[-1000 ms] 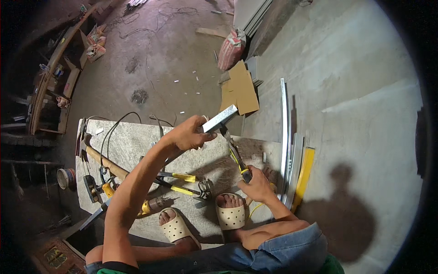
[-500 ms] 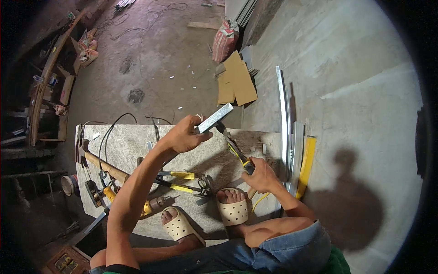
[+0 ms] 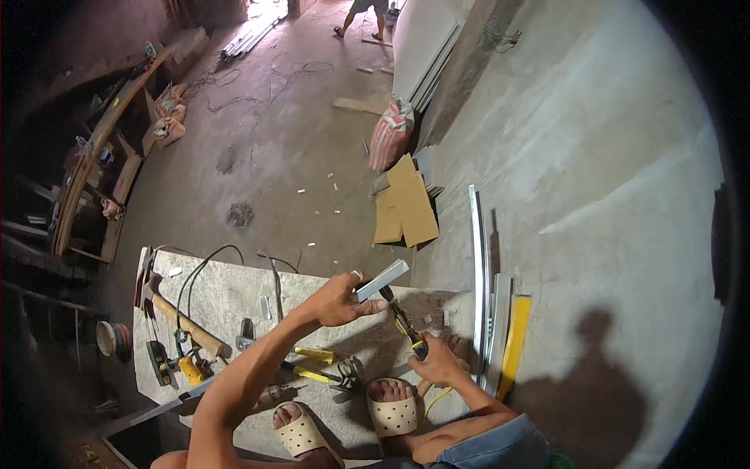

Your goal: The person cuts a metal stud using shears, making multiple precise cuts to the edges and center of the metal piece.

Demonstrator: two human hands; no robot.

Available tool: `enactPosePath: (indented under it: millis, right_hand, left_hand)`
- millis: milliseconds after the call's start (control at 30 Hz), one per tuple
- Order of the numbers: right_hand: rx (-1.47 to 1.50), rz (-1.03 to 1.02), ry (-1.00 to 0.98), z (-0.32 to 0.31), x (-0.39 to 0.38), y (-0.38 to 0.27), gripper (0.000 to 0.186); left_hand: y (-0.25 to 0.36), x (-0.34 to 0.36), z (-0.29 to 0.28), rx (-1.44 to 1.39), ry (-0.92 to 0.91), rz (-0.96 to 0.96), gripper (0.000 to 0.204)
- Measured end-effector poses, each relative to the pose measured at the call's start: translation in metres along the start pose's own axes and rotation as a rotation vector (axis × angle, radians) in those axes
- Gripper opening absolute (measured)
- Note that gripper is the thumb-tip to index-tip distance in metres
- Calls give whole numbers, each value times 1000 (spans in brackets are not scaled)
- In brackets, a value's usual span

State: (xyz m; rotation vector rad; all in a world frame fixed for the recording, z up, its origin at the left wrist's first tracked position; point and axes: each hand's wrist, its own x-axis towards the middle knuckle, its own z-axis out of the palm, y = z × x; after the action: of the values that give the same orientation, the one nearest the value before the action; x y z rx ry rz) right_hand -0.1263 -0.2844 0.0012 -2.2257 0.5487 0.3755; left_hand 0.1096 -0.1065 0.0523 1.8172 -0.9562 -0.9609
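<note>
My left hand [image 3: 342, 300] is closed round a short silver metal channel [image 3: 384, 278], holding it above the pale board with its end pointing up and right. My right hand [image 3: 439, 363] grips the black-and-yellow handles of tin snips [image 3: 401, 320]. The snips' head meets the underside of the channel by my left fingers; whether the blades are around the metal is hidden. Below my left forearm lies a tool with yellow-and-black handles [image 3: 314, 356]. At the board's left are a wooden-handled hammer [image 3: 189, 327] and a yellow power tool [image 3: 191, 371], partly cut off by my arm.
My sandalled feet [image 3: 393, 408] rest on the board [image 3: 226, 285]. Long metal profiles [image 3: 478, 258] and a yellow bar [image 3: 514, 344] lean by the right wall. Cardboard [image 3: 410, 207] and a red-and-white sack [image 3: 391, 134] lie beyond. Cables cross the board's far edge. A person's legs [image 3: 367, 14] show far off.
The view has tilted up, so everything sits lower and a distant person's legs now show. My hands keep the same grips on the channel and the snips.
</note>
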Motion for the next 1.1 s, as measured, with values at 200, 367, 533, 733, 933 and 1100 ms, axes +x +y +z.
enactPosePath:
  millis: [200, 367, 533, 733, 933, 1100]
  right_hand:
    - [7, 93, -110, -14, -20, -2, 52]
    - [148, 36, -141, -19, -31, -13, 55]
    - [193, -33, -42, -18, -30, -28, 47]
    - [211, -96, -34, -18, -29, -21, 48]
    - [256, -47, -74, -16, -28, -22, 48]
    - [232, -57, -42, -17, -29, -18, 52]
  left_hand:
    - [1, 2, -18, -182, 37, -198, 55]
    - [-1, -1, -25, -234, -39, -235, 49]
    - [5, -5, -24, -202, -103, -243, 48]
    - [9, -3, -17, -273, -102, -259, 46]
    - [3, -1, -21, -313, -146, -237, 46]
    - [1, 0, -9, -352, -92, -232, 45]
